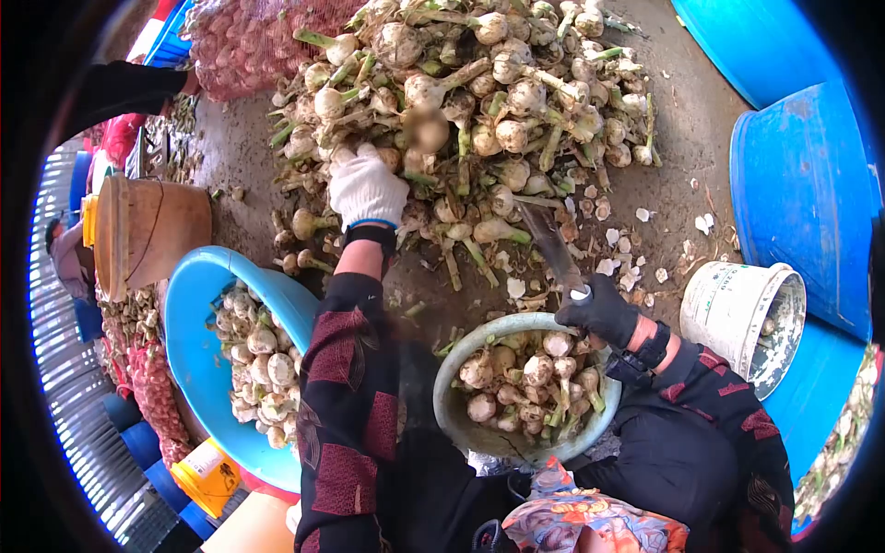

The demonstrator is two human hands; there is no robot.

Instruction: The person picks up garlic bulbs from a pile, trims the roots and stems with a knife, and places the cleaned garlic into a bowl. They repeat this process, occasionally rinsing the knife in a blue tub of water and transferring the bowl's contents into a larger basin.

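A large heap of garlic bulbs (pixel 516 101), stems still on, lies on the ground in front of me. My left hand (pixel 367 189), in a white knitted glove, reaches into its near left side. Its fingers curl down on a garlic bulb there, mostly hidden by the glove and the heap. In a black glove, my right hand (pixel 601 311) is closed round the handle of a knife (pixel 549 241), whose broad blade points up toward the heap. Just below that hand stands a grey-green basin (pixel 445 405) with stemmed garlic bulbs inside.
A light blue tub (pixel 189 369) of trimmed garlic sits at left, beside a brown bucket (pixel 152 235). On the right are a white bucket (pixel 728 309) and large blue tubs (pixel 797 184). A red net sack (pixel 249 46) lies behind; another person's dark sleeve (pixel 124 97) shows at upper left.
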